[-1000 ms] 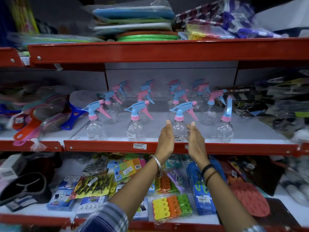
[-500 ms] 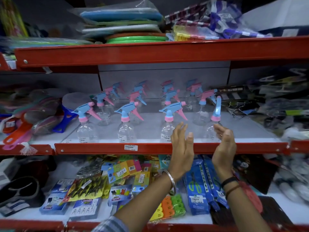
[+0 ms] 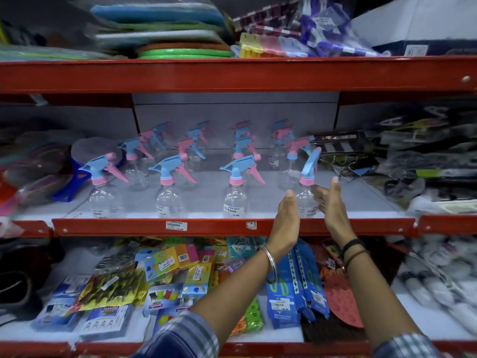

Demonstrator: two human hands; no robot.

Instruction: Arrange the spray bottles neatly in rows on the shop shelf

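Up at the front edge of the red shelf [image 3: 232, 226], four clear spray bottles are standing in a row, more rows behind them. Both hands are flanking the rightmost bottle [image 3: 305, 202]: the left hand [image 3: 286, 218] is sitting at its 9 o'clock, fingers straight and spread loose, gripping nothing; the right hand [image 3: 331, 208] is cupping at its 3 o'clock, fingertips seemingly brushing the bottle, though contact is unclear.

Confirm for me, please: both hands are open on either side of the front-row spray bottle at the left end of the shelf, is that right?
Not quite: the head view shows the left hand and right hand open around the front-row spray bottle at the right end of the shelf, not the left.
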